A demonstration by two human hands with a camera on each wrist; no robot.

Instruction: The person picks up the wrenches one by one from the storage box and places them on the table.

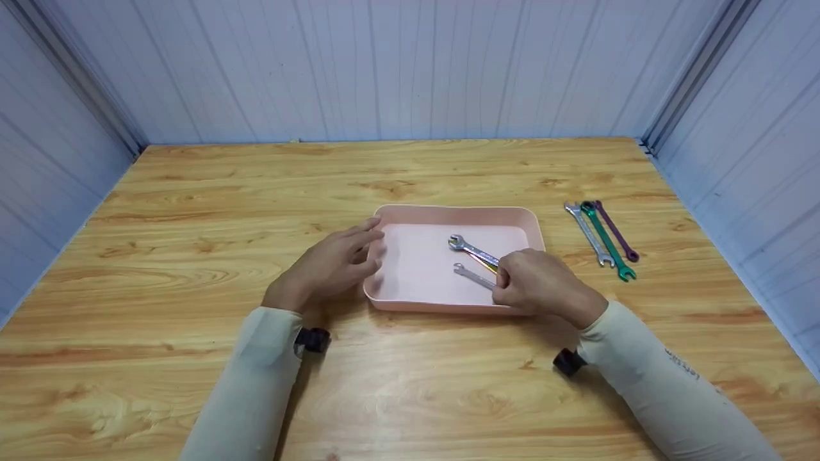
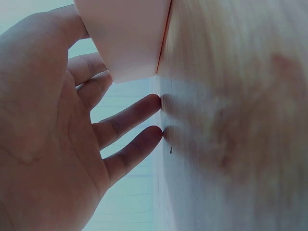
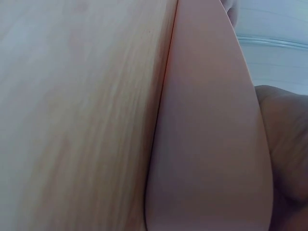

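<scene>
A pink tray point(image 1: 416, 262) sits on the wooden table. My left hand point(image 1: 330, 266) is at its left end, thumb and some fingers at the rim; the left wrist view shows the fingers spread, two fingertips on the tabletop. Over the tray's front right, my right hand point(image 1: 541, 285) has its fingers curled on wrenches inside. From under it stick out a larger silver wrench point(image 1: 471, 246), a multicoloured shaft point(image 1: 483, 261) beside it, and a small silver wrench point(image 1: 474, 275). The hand covers their other ends. In the right wrist view, the tray's wall point(image 3: 211, 120) hides the fingertips.
Right of the tray, a silver wrench point(image 1: 589, 235), a green wrench point(image 1: 607, 240) and a purple wrench point(image 1: 617, 230) lie side by side on the table point(image 1: 256, 192). Pale panel walls point(image 1: 410, 70) stand at the back and both sides.
</scene>
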